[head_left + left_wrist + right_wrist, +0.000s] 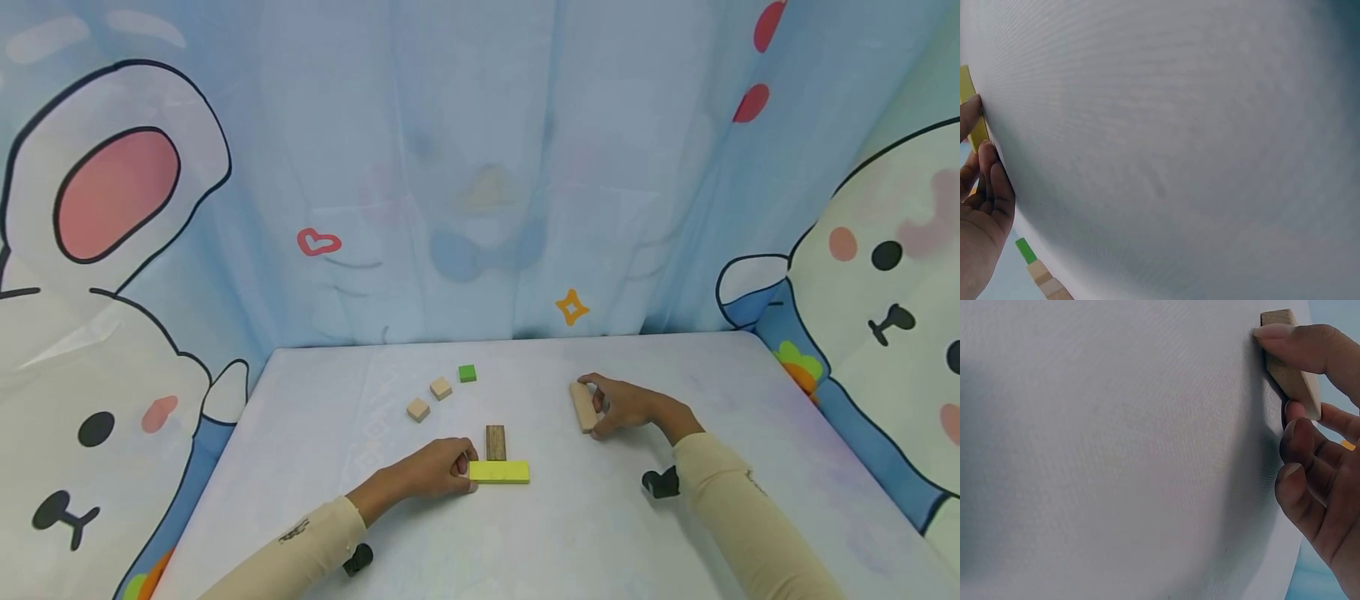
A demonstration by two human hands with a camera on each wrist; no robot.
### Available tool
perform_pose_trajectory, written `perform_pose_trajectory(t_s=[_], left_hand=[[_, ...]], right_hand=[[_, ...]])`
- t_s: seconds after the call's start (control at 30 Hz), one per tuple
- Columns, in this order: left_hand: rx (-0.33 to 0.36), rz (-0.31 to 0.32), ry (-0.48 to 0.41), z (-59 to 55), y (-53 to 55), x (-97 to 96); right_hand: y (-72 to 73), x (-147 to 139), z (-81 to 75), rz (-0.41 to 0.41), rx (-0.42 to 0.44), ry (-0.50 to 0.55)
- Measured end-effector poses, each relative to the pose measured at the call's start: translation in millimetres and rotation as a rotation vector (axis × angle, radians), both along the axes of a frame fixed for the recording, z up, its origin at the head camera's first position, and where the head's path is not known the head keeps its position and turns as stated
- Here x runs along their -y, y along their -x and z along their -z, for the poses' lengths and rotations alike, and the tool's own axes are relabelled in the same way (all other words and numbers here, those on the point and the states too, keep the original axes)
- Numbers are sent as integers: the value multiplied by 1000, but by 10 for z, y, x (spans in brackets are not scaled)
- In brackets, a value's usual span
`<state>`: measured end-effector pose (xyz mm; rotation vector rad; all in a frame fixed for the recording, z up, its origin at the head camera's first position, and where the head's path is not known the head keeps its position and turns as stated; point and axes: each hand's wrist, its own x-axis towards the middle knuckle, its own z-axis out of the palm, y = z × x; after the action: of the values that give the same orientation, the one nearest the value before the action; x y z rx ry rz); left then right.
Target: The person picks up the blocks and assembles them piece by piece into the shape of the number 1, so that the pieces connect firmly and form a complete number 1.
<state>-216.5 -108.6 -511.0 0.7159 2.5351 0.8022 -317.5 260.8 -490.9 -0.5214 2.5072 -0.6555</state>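
Observation:
My left hand [442, 468] pinches the left end of a yellow block [500, 472], thumb on the near side and fingers on the far side. Just behind that block, a dark brown wooden block [496, 442] points away from me, the two forming a T shape. To the right, my right hand [626, 404] grips a plain wooden block [582, 407] by its ends between thumb and fingers. In the right wrist view this wooden block [1288, 375] sits at or very near the tabletop; whether it touches is hard to tell.
Two small natural wood cubes [418, 409] and a small green block [467, 373] lie in a slanting row at the back left of the white table [570, 533]. A blue cartoon-print curtain [480, 167] hangs behind the table and along its sides.

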Motion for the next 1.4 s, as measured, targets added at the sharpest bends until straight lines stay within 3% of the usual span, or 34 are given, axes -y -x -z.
perform_pose_trajectory(t_s=[1.4], left_hand=[[1,3,-2,-19,-8,5]], right_hand=[[-34,155,-24,0,-35,47]])
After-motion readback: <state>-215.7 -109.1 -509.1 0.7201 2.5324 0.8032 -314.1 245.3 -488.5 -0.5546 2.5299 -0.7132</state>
